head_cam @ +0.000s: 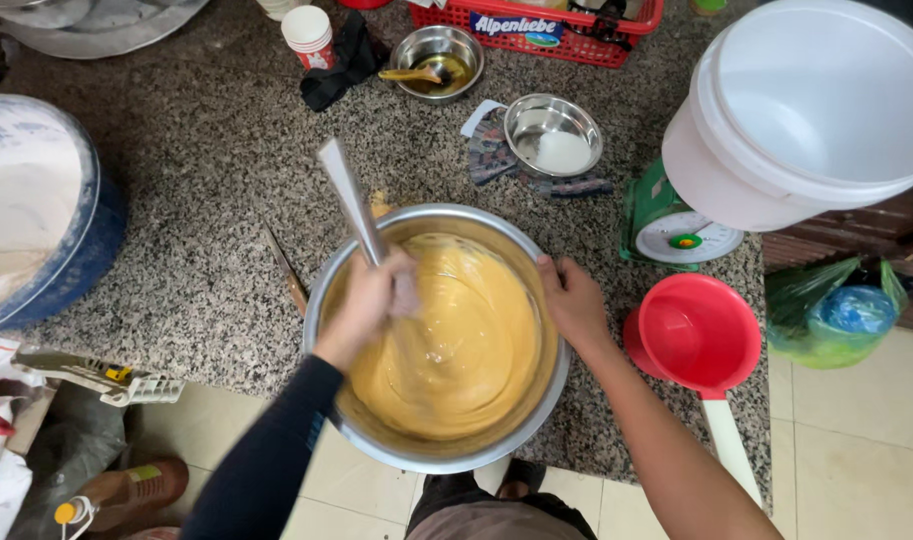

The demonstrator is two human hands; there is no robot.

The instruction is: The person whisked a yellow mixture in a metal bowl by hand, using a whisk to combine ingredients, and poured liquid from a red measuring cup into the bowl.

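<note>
The left hand (371, 295) grips a whisk handle (351, 205), blurred, slanting up and away over the batter (466, 350). The right hand (573, 300) clasps the bowl's (426, 455) right rim, seemingly steadying it on the counter (206, 200).

We count three round stainless steel bowls: one large with yellow batter (438, 335), two small (553, 135) (437, 61). One white plastic bucket (806, 110), one red plastic ladle (698, 335), one green dial scale (673, 228), one red basket (536, 35).
</note>
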